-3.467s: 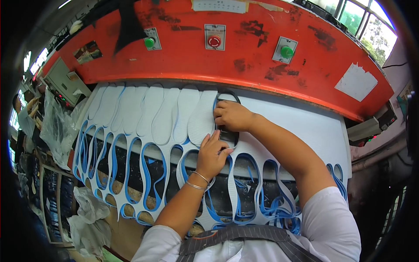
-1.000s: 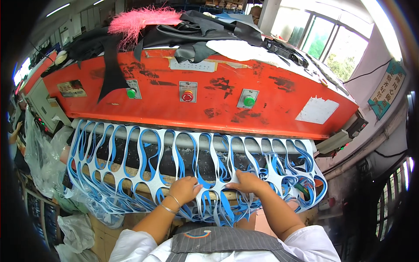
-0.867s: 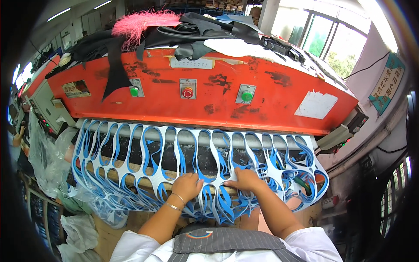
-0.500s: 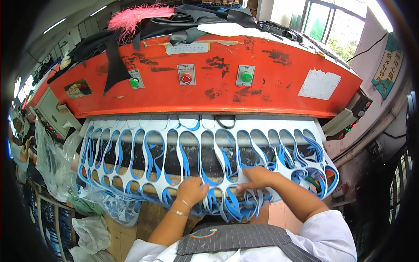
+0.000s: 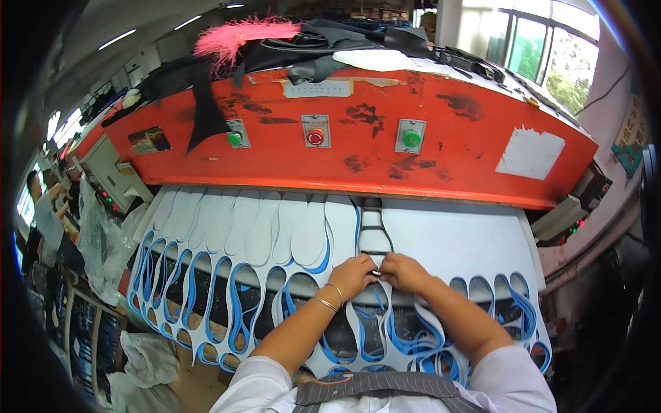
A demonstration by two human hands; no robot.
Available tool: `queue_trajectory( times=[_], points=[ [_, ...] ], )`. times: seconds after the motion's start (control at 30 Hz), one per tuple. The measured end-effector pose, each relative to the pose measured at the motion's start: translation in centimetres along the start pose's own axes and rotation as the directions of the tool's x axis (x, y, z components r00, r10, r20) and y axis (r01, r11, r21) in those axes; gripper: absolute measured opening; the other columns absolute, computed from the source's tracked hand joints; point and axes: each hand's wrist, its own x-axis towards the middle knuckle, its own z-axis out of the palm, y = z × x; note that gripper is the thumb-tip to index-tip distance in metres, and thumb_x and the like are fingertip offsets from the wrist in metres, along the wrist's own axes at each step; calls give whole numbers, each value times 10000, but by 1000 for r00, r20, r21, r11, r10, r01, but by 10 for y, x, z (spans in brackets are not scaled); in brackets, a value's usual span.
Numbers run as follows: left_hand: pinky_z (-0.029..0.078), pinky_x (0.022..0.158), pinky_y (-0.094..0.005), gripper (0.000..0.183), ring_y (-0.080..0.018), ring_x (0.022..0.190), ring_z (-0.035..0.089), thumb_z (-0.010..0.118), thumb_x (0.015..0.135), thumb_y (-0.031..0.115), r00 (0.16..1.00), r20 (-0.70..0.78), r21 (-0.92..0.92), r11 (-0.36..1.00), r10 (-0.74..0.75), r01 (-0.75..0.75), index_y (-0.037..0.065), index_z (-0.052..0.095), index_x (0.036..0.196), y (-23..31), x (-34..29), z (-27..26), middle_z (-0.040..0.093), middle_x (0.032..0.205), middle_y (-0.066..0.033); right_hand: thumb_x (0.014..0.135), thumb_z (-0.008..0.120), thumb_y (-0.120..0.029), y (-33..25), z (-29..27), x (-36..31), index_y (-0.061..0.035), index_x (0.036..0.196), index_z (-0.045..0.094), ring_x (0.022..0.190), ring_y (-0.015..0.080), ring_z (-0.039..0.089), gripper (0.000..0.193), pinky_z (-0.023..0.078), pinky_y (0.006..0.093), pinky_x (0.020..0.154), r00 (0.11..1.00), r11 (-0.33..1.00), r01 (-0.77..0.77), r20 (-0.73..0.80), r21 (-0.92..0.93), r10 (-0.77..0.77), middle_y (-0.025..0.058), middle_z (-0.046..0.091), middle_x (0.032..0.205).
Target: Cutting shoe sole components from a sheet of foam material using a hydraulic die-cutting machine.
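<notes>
A dark metal sole-shaped cutting die (image 5: 375,239) with crossbars lies on the white-and-blue layered sheet (image 5: 458,237), its far end close to the red press. At the die's near end my left hand (image 5: 352,276) grips it from the left, fingers closed. My right hand (image 5: 406,273) closes on the same end from the right. The two hands nearly touch, and they hide that end of the die. Sole-shaped outlines (image 5: 308,237) are cut in the sheet left of the die. Nearer me, the sheet is a web of open holes with blue edges.
The red press beam (image 5: 275,155) spans the far side, with a red button (image 5: 315,137) and two green buttons. Dark scraps and a pink fringed bundle (image 5: 241,38) lie on top. Plastic bags (image 5: 144,358) lie at the left; another person (image 5: 51,213) stands far left.
The sheet has come toward me, and more of it shows in front of the press, with the die. My hands have gone from the sheet's near webbing to the die.
</notes>
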Motion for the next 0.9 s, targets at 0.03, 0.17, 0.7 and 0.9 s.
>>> queue_trajectory(
  times=[0.03, 0.17, 0.7, 0.9],
  points=[
    [498, 749, -369, 173, -254, 920, 599, 710, 784, 226, 998, 48, 22, 999, -27, 26, 109, 639, 890, 2, 2, -1, 595, 922, -25, 764, 720, -161, 3, 3, -6, -87, 893, 655, 868, 308, 596, 163, 498, 400, 758, 999, 1000, 28, -37, 9, -28, 98, 599, 893],
    [486, 728, -369, 129, -269, 834, 584, 715, 770, 183, 988, 52, -41, 989, 144, -142, 88, 644, 818, -11, 14, -3, 581, 842, -54, 773, 714, -141, 3, 7, -9, -74, 847, 655, 819, 308, 578, 116, 482, 394, 727, 982, 984, 101, -175, 147, -74, 93, 598, 836],
    [366, 756, -384, 145, -261, 843, 548, 721, 777, 260, 998, -41, -141, 989, 41, -47, 127, 664, 788, -17, 8, 1, 570, 818, -39, 865, 612, -367, -4, -58, 50, -99, 981, 712, 924, 326, 619, 308, 484, 435, 809, 896, 995, -50, 445, 89, 5, 124, 644, 940],
    [367, 777, -376, 95, -269, 866, 530, 701, 785, 202, 993, -55, -192, 975, 100, -109, 121, 660, 814, -15, 16, 10, 569, 850, -42, 683, 776, -160, 19, -51, 128, -270, 1337, 511, 1234, 274, 484, 714, 478, 410, 924, 962, 860, 165, 271, -483, -33, 86, 493, 1352]
  ],
)
